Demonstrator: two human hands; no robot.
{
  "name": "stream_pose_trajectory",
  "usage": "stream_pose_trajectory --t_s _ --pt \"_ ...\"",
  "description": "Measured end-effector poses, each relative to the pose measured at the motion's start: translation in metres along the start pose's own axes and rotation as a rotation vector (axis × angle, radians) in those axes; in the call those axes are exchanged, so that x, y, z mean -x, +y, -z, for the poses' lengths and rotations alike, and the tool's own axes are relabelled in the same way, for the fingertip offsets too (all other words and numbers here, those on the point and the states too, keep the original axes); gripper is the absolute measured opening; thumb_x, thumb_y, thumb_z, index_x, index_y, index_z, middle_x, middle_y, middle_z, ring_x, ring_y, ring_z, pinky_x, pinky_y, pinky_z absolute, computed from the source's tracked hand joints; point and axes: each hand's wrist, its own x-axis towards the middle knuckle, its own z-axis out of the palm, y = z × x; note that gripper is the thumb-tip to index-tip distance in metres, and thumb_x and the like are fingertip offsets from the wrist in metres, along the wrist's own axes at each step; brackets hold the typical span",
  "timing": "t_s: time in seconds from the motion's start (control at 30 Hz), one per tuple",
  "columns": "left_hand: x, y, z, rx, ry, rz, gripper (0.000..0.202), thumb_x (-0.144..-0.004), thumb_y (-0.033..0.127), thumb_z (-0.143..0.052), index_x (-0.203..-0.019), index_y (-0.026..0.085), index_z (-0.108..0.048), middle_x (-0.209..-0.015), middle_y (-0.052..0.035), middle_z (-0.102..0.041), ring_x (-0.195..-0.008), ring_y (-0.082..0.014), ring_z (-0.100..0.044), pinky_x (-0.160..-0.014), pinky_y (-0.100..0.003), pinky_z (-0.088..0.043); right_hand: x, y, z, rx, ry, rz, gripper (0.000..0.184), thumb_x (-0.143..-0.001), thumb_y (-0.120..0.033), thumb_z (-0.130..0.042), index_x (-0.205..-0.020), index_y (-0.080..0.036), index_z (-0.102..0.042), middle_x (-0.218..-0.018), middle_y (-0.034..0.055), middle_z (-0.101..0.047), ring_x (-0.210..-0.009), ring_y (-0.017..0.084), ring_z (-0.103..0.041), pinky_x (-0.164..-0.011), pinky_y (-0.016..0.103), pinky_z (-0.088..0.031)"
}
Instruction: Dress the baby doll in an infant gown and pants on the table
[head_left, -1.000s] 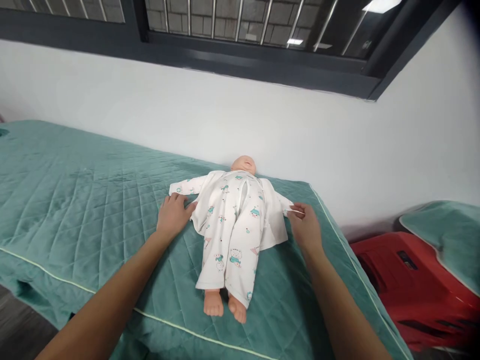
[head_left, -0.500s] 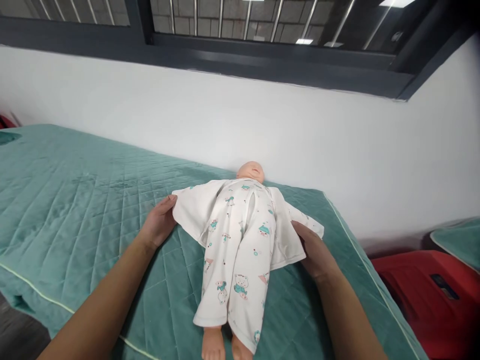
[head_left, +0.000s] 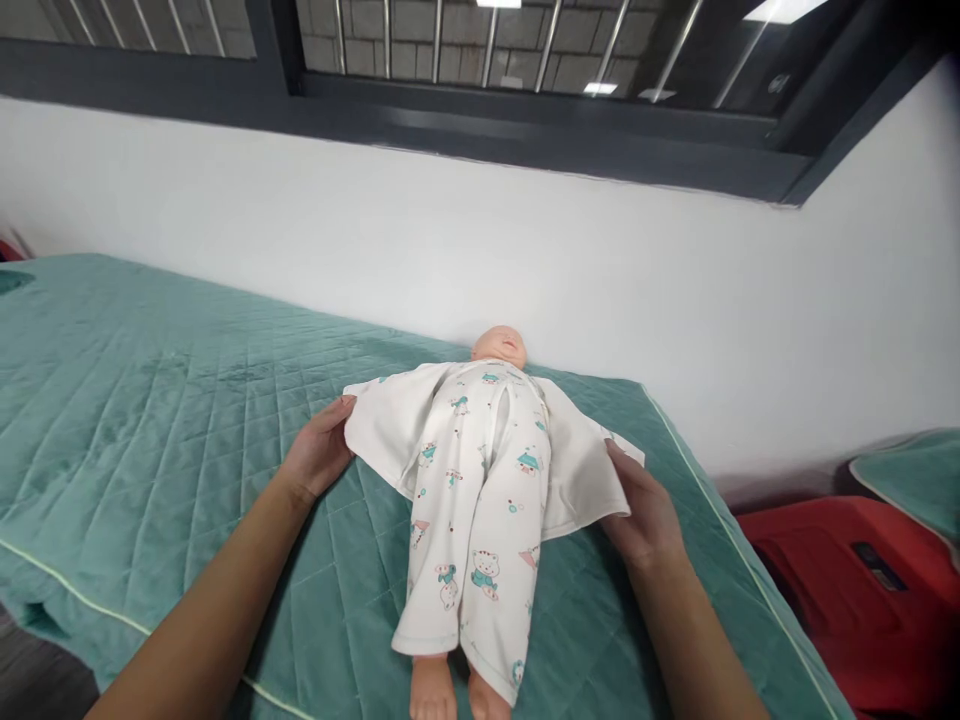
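A baby doll [head_left: 501,345] lies on its back on a green quilted bed [head_left: 150,400], its head towards the white wall. It wears white printed trousers [head_left: 480,530], and an open white jacket [head_left: 390,425] is spread out under it. My left hand [head_left: 319,455] grips the jacket's left flap at its edge, thumb on top. My right hand [head_left: 643,505] holds the right flap [head_left: 581,470] from underneath, fingers curled round the cloth. The doll's bare feet [head_left: 450,692] stick out at the bottom of the view.
The bed's piped edge [head_left: 112,615] runs along the near side, and its right edge drops off beside my right arm. A red plastic object [head_left: 847,590] stands to the right of the bed, with another green cover [head_left: 911,475] behind it. A dark-framed barred window [head_left: 487,60] runs above.
A second ago my hands lay by the jacket's sleeve ends; they have since taken hold of the two front flaps. In the last half second the right flap has lifted slightly.
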Motion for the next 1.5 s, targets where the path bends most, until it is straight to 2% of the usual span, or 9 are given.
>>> stream_pose_trajectory --t_s 0.1,0.2,0.4,0.47,0.57,0.8,1.03,1.23,1.5 --pt "0.0 0.0 0.0 0.01 0.027 0.024 0.028 -0.082 0.028 -0.067 -0.108 0.017 -0.07 -0.098 -0.0047 -0.074 -0.083 -0.0194 -0.068 -0.067 -0.028 -0.055 -0.005 -0.001 0.001 -0.037 0.134 0.043 0.04 -0.068 -0.033 -0.079 -0.103 -0.026 -0.061 -0.091 0.0001 -0.072 -0.071 0.019 -0.068 -0.06 0.03 -0.055" --pt "0.002 0.002 -0.003 0.023 0.036 0.034 0.027 -0.08 0.025 -0.068 -0.106 0.017 -0.07 -0.1 -0.0052 -0.073 -0.08 -0.0176 -0.067 -0.062 -0.026 -0.054 -0.003 -0.02 -0.022 0.03 0.125 0.081 0.05 -0.064 -0.032 -0.08 -0.109 -0.026 -0.059 -0.087 -0.0003 -0.071 -0.064 0.018 -0.065 -0.054 0.03 -0.052" --pt "0.003 0.003 -0.005 -0.019 0.022 0.027 0.029 -0.079 0.03 -0.071 -0.104 0.016 -0.069 -0.098 -0.0053 -0.073 -0.078 -0.0167 -0.067 -0.06 -0.025 -0.054 0.038 -0.07 -0.094 0.789 -0.438 0.405 0.031 -0.074 -0.025 -0.068 -0.105 -0.027 -0.07 -0.105 0.0031 -0.071 -0.088 0.022 -0.066 -0.072 0.033 -0.053" --pt "0.003 0.002 -0.005 -0.038 0.014 0.018 0.027 -0.078 0.03 -0.072 -0.101 0.016 -0.069 -0.096 -0.0046 -0.073 -0.078 -0.0161 -0.066 -0.063 -0.025 -0.053 0.055 -0.077 -0.1 0.944 -0.604 0.368 0.032 -0.079 -0.027 -0.065 -0.111 -0.03 -0.07 -0.095 0.0018 -0.072 -0.08 0.02 -0.064 -0.066 0.031 -0.051" --pt "0.001 0.002 -0.003 -0.047 0.0 0.021 0.028 -0.078 0.032 -0.073 -0.101 0.016 -0.069 -0.096 -0.0042 -0.073 -0.079 -0.0159 -0.066 -0.068 -0.026 -0.053 0.07 -0.077 -0.094 0.867 -0.699 0.22 0.028 -0.088 -0.036 -0.059 -0.113 -0.029 -0.07 -0.079 0.001 -0.069 -0.071 0.018 -0.062 -0.058 0.028 -0.048" --pt "-0.001 -0.001 0.001 0.098 -0.042 0.042 0.026 -0.077 0.027 -0.076 -0.1 0.015 -0.071 -0.09 -0.0043 -0.073 -0.075 -0.0158 -0.067 -0.064 -0.025 -0.053 0.034 -0.059 -0.087 0.497 -0.162 0.312 0.023 -0.085 -0.04 -0.062 -0.091 -0.019 -0.066 -0.087 0.0048 -0.069 -0.071 0.015 -0.059 -0.068 0.028 -0.046" --pt "-0.005 -0.004 0.005 0.183 -0.016 0.059 0.013 -0.082 0.02 -0.073 -0.092 0.014 -0.072 -0.075 -0.0009 -0.07 -0.059 -0.0099 -0.061 -0.052 -0.019 -0.047 -0.039 -0.05 -0.132 1.075 0.118 0.348 0.038 -0.087 -0.054 -0.053 -0.097 -0.018 -0.06 -0.098 0.0112 -0.069 -0.083 0.022 -0.063 -0.073 0.031 -0.043" --pt "-0.005 -0.003 0.003 0.17 0.011 0.08 0.013 -0.083 0.021 -0.072 -0.094 0.014 -0.073 -0.081 -0.0019 -0.073 -0.066 -0.0123 -0.065 -0.059 -0.021 -0.051 -0.08 -0.052 -0.136 1.356 0.049 0.212 0.028 -0.086 -0.043 -0.051 -0.083 -0.017 -0.061 -0.085 0.0136 -0.069 -0.086 0.026 -0.062 -0.069 0.031 -0.039" --pt "-0.006 -0.005 0.004 0.162 0.025 0.068 0.017 -0.083 0.02 -0.071 -0.098 0.015 -0.075 -0.096 -0.0047 -0.077 -0.081 -0.0174 -0.071 -0.07 -0.024 -0.057 -0.084 -0.045 -0.146 1.236 0.003 0.4 0.018 -0.086 -0.031 -0.047 -0.075 -0.022 -0.058 -0.078 0.0044 -0.066 -0.071 0.019 -0.057 -0.064 0.029 -0.036"
